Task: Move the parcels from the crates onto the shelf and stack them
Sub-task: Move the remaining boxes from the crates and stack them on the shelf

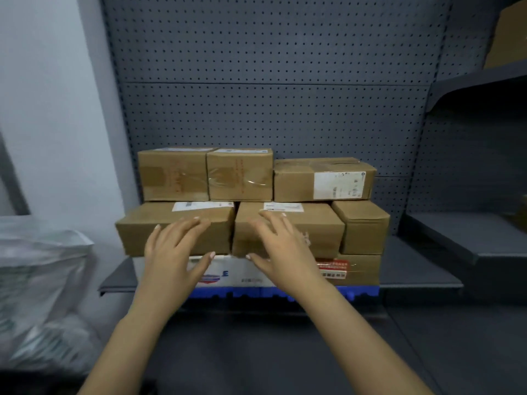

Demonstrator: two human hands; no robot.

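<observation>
Brown cardboard parcels stand stacked on a dark grey shelf [422, 269]. Three parcels form the top row: a left one [172, 175], a middle one [239, 175] and a wider right one [302, 181] with a white label. Below them lie a left parcel [134, 229], a centre parcel [322, 226] and a small right parcel [363, 226]. These rest on a white and blue box [236, 273] and a brown box [362, 269]. My left hand [174, 249] is spread in front of the left middle-row parcel. Fingers straight, my right hand [278, 246] is held before the centre parcel. Neither hand holds anything.
A grey pegboard [271, 81] backs the shelf. Plastic-wrapped bundles [40, 280] sit at the left. Another shelf unit [479, 238] stands at the right, with a cardboard box [510, 38] on its upper board. A lower dark shelf [256, 352] lies under my arms.
</observation>
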